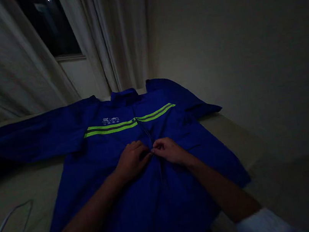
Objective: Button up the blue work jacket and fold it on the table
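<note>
Across the table (230,135), spread face up: blue jacket (99,174), with its front opening (145,131) as long axis, from collar (124,97) by the far edge toward the near side. Directly over that line's middle, left hand (134,157) and right hand (170,150), equally near, both closed in a fingertip pinch at the opening; too dark to tell cloth from fastener. Outward, one sleeve (43,132) toward the left edge.

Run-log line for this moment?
left hand: touching blue cloth jacket at front opening | right hand: same opening | jacket: front-up on pale flat surface
</note>
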### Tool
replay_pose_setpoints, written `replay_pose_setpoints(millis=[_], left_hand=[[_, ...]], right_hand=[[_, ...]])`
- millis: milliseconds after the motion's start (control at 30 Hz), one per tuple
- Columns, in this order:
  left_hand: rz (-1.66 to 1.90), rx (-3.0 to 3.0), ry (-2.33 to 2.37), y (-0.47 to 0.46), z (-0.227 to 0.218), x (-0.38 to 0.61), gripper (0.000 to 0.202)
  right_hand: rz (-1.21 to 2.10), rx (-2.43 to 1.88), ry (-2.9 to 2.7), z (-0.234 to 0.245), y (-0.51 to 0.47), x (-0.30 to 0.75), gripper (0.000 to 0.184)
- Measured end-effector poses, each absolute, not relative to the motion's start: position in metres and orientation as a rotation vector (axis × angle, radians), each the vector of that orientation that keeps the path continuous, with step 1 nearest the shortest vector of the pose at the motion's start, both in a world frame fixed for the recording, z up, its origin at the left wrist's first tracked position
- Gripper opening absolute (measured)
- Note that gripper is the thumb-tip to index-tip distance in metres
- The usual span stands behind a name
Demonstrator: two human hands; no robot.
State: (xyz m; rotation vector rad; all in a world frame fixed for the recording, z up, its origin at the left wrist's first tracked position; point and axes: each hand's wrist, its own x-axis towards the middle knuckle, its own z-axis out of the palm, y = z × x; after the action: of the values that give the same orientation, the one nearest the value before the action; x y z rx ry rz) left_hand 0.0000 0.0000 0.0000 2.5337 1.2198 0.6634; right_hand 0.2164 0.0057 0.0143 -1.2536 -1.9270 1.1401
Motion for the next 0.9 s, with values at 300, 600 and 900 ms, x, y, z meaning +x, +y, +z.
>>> replay_pose_setpoints(millis=[300,600,900], left_hand=[[0.575,2.607,1.228,-0.003,0.007,0.005,0.005],[0.512,2.859,1.344,-0.009,0.007,0.011,0.013],[0.613,3.251,1.092,-0.013,0.021,0.012,0.011]], right_hand=[[0.852,-1.51,-2.028,0.026,-0.004,0.21,0.012],[0.734,-1.581,-2.008,0.025,-0.004,0.203,0.017],[1.222,-1.462,-1.581,0.014,0.008,0.208,0.021]])
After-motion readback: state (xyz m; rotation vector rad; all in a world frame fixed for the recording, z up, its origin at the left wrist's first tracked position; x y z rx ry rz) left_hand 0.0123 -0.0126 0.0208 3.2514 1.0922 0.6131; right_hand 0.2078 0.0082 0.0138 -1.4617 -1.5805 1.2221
